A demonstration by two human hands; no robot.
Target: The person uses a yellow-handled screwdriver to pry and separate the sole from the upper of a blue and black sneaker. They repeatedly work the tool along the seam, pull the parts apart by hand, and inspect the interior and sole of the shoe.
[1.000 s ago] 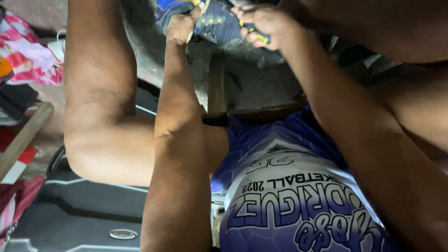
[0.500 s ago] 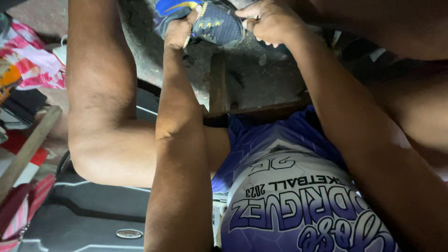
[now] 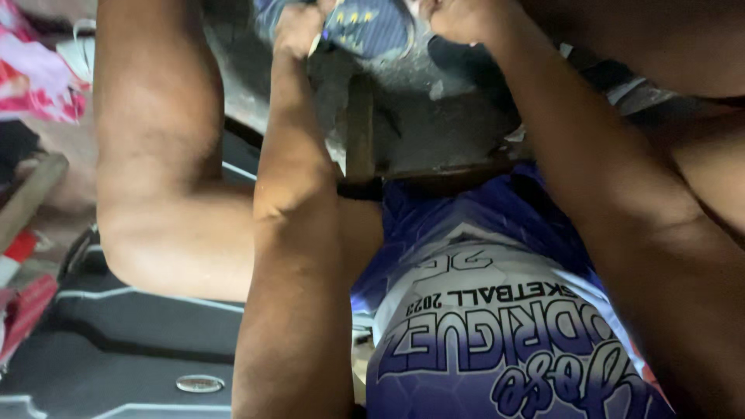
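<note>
At the top edge of the head view both my hands grip a blue shoe (image 3: pixel 371 28) with small yellow marks and a grey sole. My left hand (image 3: pixel 297 29) is closed on its left side, and a thin pale sliver shows under the fingers. My right hand (image 3: pixel 459 17) is closed on its right side, partly cut off by the frame. Both forearms reach up from the bottom of the picture. The far part of the shoe is out of view.
My bent left knee (image 3: pixel 159 163) rises at the left. A wooden block (image 3: pixel 359 128) stands on the grey floor (image 3: pixel 442 124) below the shoe. Pink cloth (image 3: pixel 39 81), a wooden stick (image 3: pixel 29 200) and a black mat (image 3: pixel 116 357) lie at the left.
The hands and the shoe have shifted up to the top edge of the view, and the right hand's fingers have closed tighter over the shoe.
</note>
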